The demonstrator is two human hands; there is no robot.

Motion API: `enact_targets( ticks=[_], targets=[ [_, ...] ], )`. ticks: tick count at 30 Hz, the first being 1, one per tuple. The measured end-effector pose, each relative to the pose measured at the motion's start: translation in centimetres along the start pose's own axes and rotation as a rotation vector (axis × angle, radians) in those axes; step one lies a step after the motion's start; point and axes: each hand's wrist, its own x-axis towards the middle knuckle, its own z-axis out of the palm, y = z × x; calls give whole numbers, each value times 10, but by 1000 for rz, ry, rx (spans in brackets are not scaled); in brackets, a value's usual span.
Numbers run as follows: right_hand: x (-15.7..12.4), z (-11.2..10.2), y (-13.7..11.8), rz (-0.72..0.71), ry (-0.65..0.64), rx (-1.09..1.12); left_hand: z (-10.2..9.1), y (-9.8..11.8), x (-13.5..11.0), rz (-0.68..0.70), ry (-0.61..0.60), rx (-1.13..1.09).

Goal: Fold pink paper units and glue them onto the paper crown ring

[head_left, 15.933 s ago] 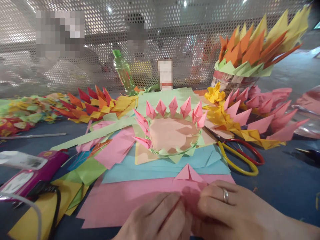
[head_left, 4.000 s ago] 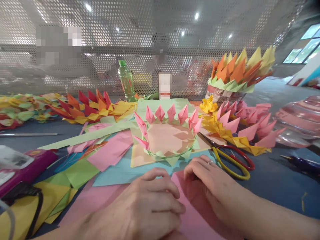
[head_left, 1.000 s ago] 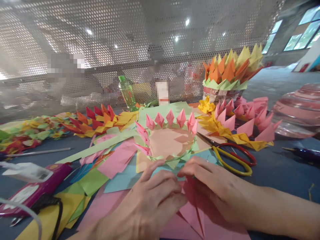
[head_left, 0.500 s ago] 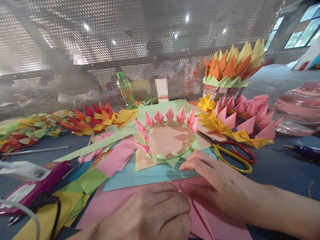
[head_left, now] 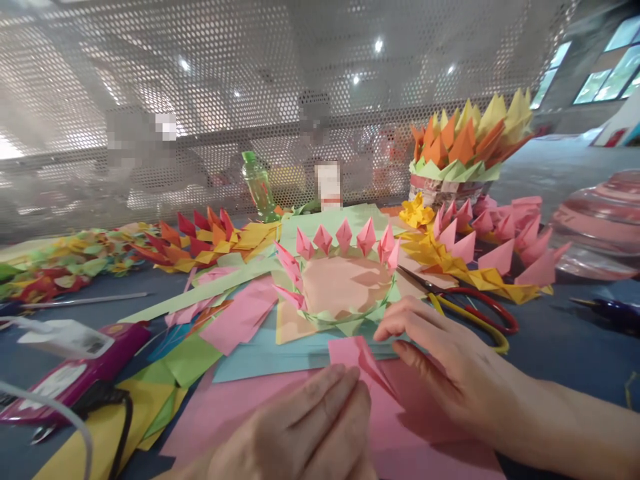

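Note:
My left hand [head_left: 300,427] lies low in the middle, fingers pressed together over a small folded piece of pink paper [head_left: 349,349]. Part of that paper sticks out beyond my fingertips, with a raised flap at its right side. Just to the right, my right hand [head_left: 445,360] hovers with its fingers bent and the thumb apart, nothing visible between them. Beneath both hands spreads a larger pink sheet [head_left: 235,400]. Ahead of them stands a light green paper ring [head_left: 350,327] with pointed pink folded-paper petals [head_left: 343,235] along its far and left sides.
Scissors [head_left: 475,310] with red and yellow handles lie beyond my right hand. A purple power strip [head_left: 55,380] with cables is at left. Farther back are a green-capped bottle [head_left: 257,190], an orange-and-yellow paper flower basket [head_left: 453,173] and a perforated metal screen [head_left: 225,80].
The folded pink paper has come into view beyond my left fingertips. My right hand has drawn slightly right, away from my left hand, and the view has shifted a little.

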Motion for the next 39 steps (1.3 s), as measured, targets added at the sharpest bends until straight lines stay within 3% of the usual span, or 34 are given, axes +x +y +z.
enact_targets(
  ticks=[4,8,15,20,27,30,33,39],
  targets=[
    [-1,-1,-6,26,-7,32,0,-7,8,-84,-59,-104],
    [-2,0,-12,37,-125,16,-1,-10,11,-182,-121,-204],
    [-2,4,-9,-31,-187,-90,4,-4,11,-295,-49,-288],
    [-3,6,-8,-91,-163,-36,7,-4,11,-368,6,-370],
    [-1,7,-7,-96,-159,4,31,-9,2,-396,13,-696],
    [-4,9,-6,-30,-154,60,31,-11,2,-456,-33,-817],
    [-7,9,-5,73,-163,102,29,-11,6,-551,-5,-907],
    [-4,6,-6,161,-212,51,31,-8,11,-729,-3,-912]
  ],
)
